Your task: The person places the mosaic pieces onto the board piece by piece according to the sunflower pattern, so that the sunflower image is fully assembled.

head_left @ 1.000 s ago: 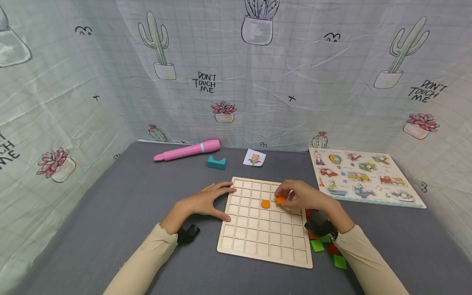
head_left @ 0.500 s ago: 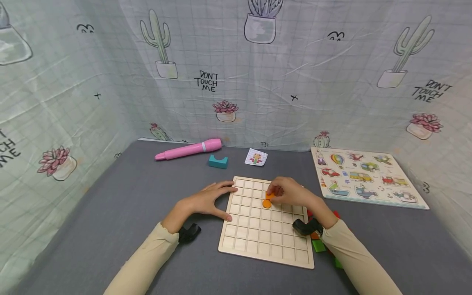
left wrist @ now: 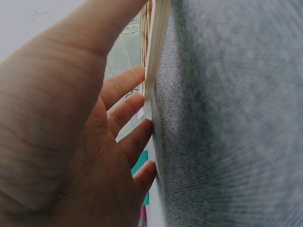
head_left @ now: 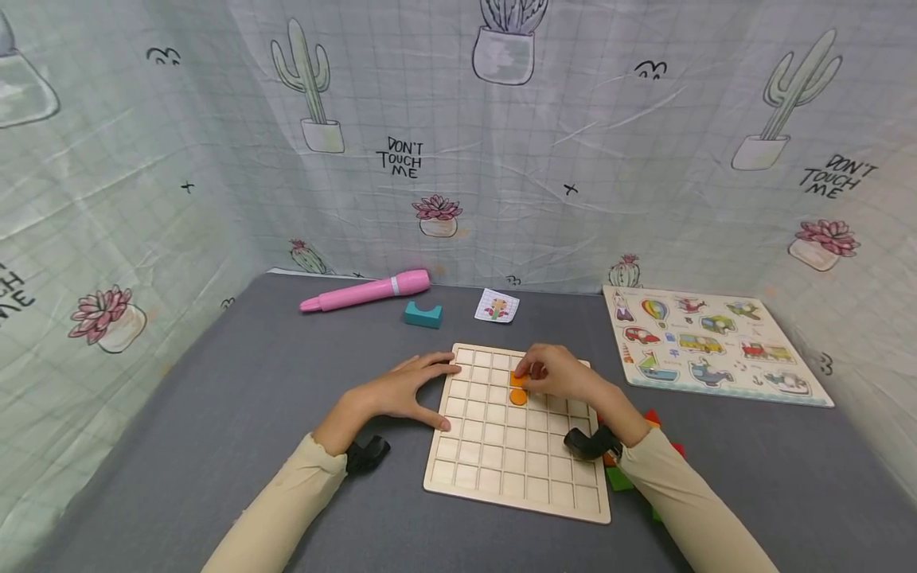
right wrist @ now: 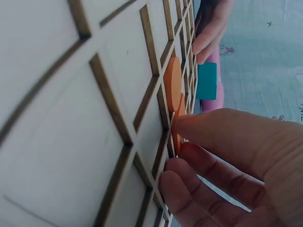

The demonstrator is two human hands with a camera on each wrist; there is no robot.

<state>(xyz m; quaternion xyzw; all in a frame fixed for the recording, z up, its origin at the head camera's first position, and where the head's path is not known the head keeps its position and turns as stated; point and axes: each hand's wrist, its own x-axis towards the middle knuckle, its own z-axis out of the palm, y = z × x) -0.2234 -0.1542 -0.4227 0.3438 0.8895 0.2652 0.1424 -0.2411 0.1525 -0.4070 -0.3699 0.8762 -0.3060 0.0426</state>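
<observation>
Head view: I am judging that the orange piece could be catching on a groove of the wooden grid board and tipping against the orange disc just beside it. My right hand is pinching that piece on the board with curled fingertips, while my left hand is lying open, straight fingers bracing the board's left edge on the grey surface.

Makeshift tabletop recording booth for toy play: cactus-print sheeting hanging beyond the hands, grey felt tabletop lying beneath them, vehicle puzzle sitting to the right hand's outer side.
</observation>
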